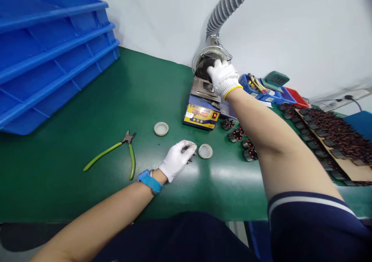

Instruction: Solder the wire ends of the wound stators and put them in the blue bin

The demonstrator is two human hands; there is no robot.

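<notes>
My left hand (176, 159), in a white glove with a blue strap at the wrist, is closed around a small dark motor stator (190, 160), mostly hidden by the fingers. It is just above the green table, between two shallow round dishes: one dish (161, 128) behind it and another dish (205, 151) to its right. My right hand (223, 76), also gloved, reaches over the back of a solder pot (202, 115) with a red digital display. Its fingers are curled by the round fume hood (195, 62); anything they hold is hidden.
Green-handled cutters (128, 138) lie open at left. Stacked blue crates (55, 68) fill the far left. Several stators (235, 135) stand under my right forearm, with rows of wired stators (328, 138) farther right. Small bins (250, 87) and a grey hose (223, 10) are behind.
</notes>
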